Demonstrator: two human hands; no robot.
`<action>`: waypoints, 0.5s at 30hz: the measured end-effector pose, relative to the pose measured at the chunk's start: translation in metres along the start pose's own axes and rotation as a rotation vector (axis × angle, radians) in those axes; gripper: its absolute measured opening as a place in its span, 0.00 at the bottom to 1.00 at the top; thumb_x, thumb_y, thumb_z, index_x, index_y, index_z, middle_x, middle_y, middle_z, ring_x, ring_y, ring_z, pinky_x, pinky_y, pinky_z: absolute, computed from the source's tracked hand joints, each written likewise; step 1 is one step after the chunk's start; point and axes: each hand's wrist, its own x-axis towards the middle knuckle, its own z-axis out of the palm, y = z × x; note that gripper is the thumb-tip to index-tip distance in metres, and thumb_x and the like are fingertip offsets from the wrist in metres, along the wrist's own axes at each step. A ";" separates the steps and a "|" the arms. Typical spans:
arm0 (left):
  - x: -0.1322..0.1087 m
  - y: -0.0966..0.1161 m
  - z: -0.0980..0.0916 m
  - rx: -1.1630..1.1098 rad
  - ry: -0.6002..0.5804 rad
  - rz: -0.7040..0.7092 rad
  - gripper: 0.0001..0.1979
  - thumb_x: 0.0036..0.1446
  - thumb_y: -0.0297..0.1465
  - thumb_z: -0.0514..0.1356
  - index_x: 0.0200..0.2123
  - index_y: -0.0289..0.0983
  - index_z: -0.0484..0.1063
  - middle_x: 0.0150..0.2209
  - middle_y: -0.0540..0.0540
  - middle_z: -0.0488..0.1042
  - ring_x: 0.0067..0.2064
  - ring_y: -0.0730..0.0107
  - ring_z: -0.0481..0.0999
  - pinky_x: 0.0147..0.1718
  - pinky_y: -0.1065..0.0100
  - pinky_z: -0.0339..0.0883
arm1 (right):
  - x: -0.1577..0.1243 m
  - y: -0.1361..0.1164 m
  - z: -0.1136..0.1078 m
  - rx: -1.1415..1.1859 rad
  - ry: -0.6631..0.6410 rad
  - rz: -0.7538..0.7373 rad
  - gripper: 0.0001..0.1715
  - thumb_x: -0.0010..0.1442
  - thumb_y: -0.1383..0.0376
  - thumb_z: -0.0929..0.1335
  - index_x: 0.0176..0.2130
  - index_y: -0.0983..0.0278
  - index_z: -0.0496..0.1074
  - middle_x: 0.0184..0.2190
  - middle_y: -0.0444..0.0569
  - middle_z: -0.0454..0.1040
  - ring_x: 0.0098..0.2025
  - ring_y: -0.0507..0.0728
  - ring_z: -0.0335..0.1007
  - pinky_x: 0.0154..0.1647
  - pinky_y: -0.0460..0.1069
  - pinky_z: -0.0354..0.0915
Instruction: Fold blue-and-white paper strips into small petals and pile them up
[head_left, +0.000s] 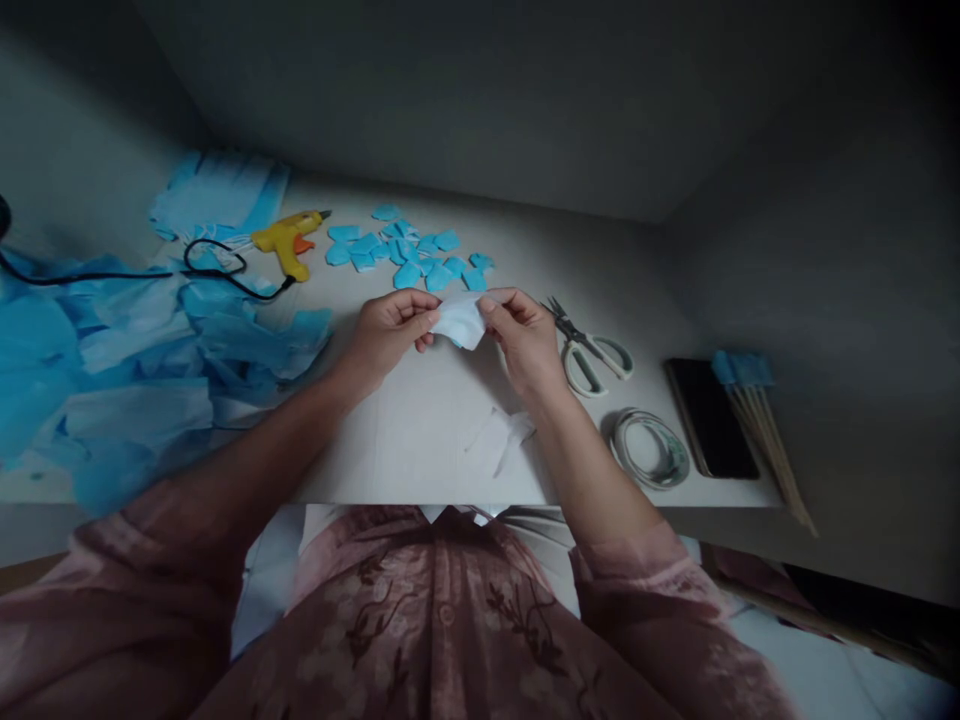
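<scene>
Between my two hands a small piece of white and light-blue fabric [460, 319] is held up over the table, its pale side toward me. My left hand [390, 335] pinches its left edge between thumb and fingers. On the opposite edge, my right hand [525, 335] pinches it the same way. Just beyond lie several small cut blue pieces [405, 249] in a loose group. White scraps [513, 440] rest on the table below my right hand. Scissors [592, 350] with pale handles lie beside that hand, blades pointing away.
A yellow glue gun [286, 240] with a black cord lies at the back left, near a stack of blue face masks [221, 195]. Crumpled blue fabric [142, 370] covers the left side. Rolls of tape [649, 449], a dark phone [712, 418] and blue-tipped sticks [765, 430] lie right. Walls enclose the table.
</scene>
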 end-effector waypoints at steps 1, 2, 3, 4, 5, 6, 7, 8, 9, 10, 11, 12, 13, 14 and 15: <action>0.000 0.000 0.000 0.003 0.003 -0.003 0.06 0.52 0.28 0.68 0.33 0.35 0.76 0.24 0.51 0.73 0.24 0.76 0.69 0.25 0.70 0.63 | 0.000 0.000 0.000 -0.003 0.012 -0.002 0.19 0.47 0.52 0.80 0.31 0.60 0.76 0.26 0.39 0.70 0.29 0.49 0.62 0.34 0.47 0.65; 0.001 0.000 -0.001 0.004 0.005 -0.003 0.06 0.52 0.28 0.68 0.33 0.35 0.76 0.24 0.51 0.73 0.24 0.76 0.69 0.25 0.70 0.63 | 0.000 0.000 0.000 -0.008 0.021 -0.003 0.18 0.46 0.53 0.80 0.31 0.60 0.77 0.26 0.39 0.71 0.29 0.49 0.62 0.34 0.46 0.65; 0.001 -0.001 -0.001 0.004 0.007 -0.002 0.06 0.51 0.29 0.68 0.33 0.35 0.75 0.24 0.51 0.72 0.24 0.76 0.69 0.25 0.70 0.63 | 0.000 0.000 0.000 -0.011 0.027 -0.005 0.18 0.47 0.53 0.80 0.31 0.60 0.77 0.26 0.39 0.72 0.29 0.49 0.63 0.34 0.46 0.65; 0.001 -0.001 -0.002 0.004 0.005 0.000 0.06 0.51 0.30 0.68 0.33 0.35 0.75 0.23 0.51 0.72 0.24 0.76 0.69 0.25 0.69 0.63 | 0.000 0.000 -0.001 -0.012 0.026 -0.008 0.18 0.47 0.53 0.80 0.31 0.60 0.78 0.27 0.39 0.72 0.29 0.49 0.64 0.34 0.46 0.65; 0.001 -0.002 -0.002 0.005 0.002 0.001 0.07 0.51 0.31 0.68 0.33 0.36 0.75 0.23 0.51 0.72 0.24 0.75 0.69 0.25 0.69 0.63 | 0.000 0.000 -0.001 -0.010 0.022 -0.012 0.17 0.48 0.52 0.79 0.31 0.60 0.78 0.27 0.39 0.72 0.30 0.49 0.64 0.35 0.47 0.65; 0.001 -0.002 -0.003 0.009 -0.008 0.000 0.08 0.51 0.32 0.68 0.33 0.36 0.75 0.24 0.51 0.72 0.24 0.75 0.69 0.26 0.69 0.63 | 0.000 0.000 -0.001 -0.009 0.014 -0.016 0.17 0.49 0.51 0.79 0.31 0.60 0.78 0.27 0.40 0.72 0.30 0.49 0.65 0.35 0.47 0.66; 0.001 -0.003 -0.003 0.017 -0.022 -0.002 0.08 0.52 0.33 0.68 0.33 0.36 0.74 0.25 0.51 0.72 0.25 0.75 0.69 0.27 0.69 0.63 | -0.001 0.000 -0.001 -0.010 0.006 -0.020 0.17 0.49 0.51 0.79 0.31 0.60 0.78 0.27 0.40 0.73 0.30 0.49 0.65 0.36 0.47 0.66; 0.001 -0.003 -0.003 0.029 -0.036 -0.001 0.09 0.52 0.34 0.68 0.34 0.36 0.74 0.26 0.50 0.73 0.27 0.74 0.70 0.28 0.69 0.64 | -0.001 0.000 -0.001 -0.019 0.000 -0.025 0.18 0.50 0.50 0.78 0.31 0.60 0.78 0.27 0.40 0.73 0.30 0.49 0.65 0.36 0.47 0.66; 0.001 -0.003 -0.003 0.043 -0.047 0.004 0.09 0.52 0.34 0.68 0.34 0.36 0.75 0.29 0.49 0.74 0.29 0.73 0.71 0.30 0.69 0.65 | -0.001 0.000 -0.001 -0.038 -0.002 -0.034 0.18 0.50 0.50 0.78 0.31 0.60 0.78 0.27 0.40 0.73 0.30 0.49 0.66 0.36 0.47 0.66; 0.000 -0.003 -0.003 0.060 -0.052 0.014 0.10 0.53 0.35 0.67 0.36 0.36 0.75 0.32 0.48 0.75 0.32 0.73 0.72 0.32 0.69 0.65 | -0.001 0.000 -0.001 -0.063 -0.002 -0.046 0.18 0.50 0.50 0.78 0.31 0.60 0.78 0.27 0.40 0.73 0.30 0.49 0.66 0.36 0.47 0.66; 0.000 -0.004 -0.003 0.078 -0.048 0.028 0.11 0.54 0.36 0.67 0.38 0.37 0.76 0.34 0.48 0.76 0.35 0.72 0.73 0.35 0.69 0.66 | -0.002 0.000 -0.001 -0.090 -0.001 -0.062 0.18 0.50 0.50 0.78 0.31 0.60 0.78 0.26 0.40 0.74 0.30 0.49 0.66 0.36 0.47 0.66; 0.000 -0.004 -0.002 0.096 -0.036 0.042 0.12 0.55 0.36 0.66 0.41 0.37 0.77 0.37 0.48 0.77 0.38 0.71 0.73 0.36 0.69 0.66 | -0.002 0.000 0.000 -0.114 -0.001 -0.079 0.18 0.51 0.50 0.78 0.30 0.60 0.78 0.26 0.40 0.74 0.30 0.49 0.67 0.36 0.47 0.66; 0.000 -0.004 -0.002 0.109 -0.020 0.054 0.13 0.55 0.36 0.66 0.43 0.37 0.77 0.38 0.47 0.77 0.39 0.71 0.73 0.37 0.69 0.66 | -0.002 0.000 0.000 -0.133 0.000 -0.094 0.17 0.51 0.51 0.78 0.30 0.60 0.78 0.26 0.40 0.74 0.30 0.49 0.67 0.36 0.47 0.66; 0.000 -0.005 -0.003 0.116 -0.006 0.059 0.14 0.56 0.36 0.65 0.45 0.37 0.77 0.38 0.47 0.77 0.40 0.70 0.73 0.38 0.69 0.65 | -0.002 0.000 0.001 -0.142 0.004 -0.105 0.17 0.51 0.51 0.78 0.30 0.60 0.77 0.26 0.40 0.74 0.30 0.49 0.67 0.35 0.47 0.66; 0.001 -0.006 -0.003 0.115 0.009 0.056 0.15 0.56 0.36 0.65 0.46 0.37 0.76 0.38 0.48 0.76 0.39 0.70 0.73 0.37 0.69 0.66 | -0.002 0.000 0.001 -0.141 0.012 -0.113 0.16 0.52 0.52 0.78 0.30 0.60 0.77 0.26 0.39 0.74 0.30 0.49 0.66 0.35 0.47 0.65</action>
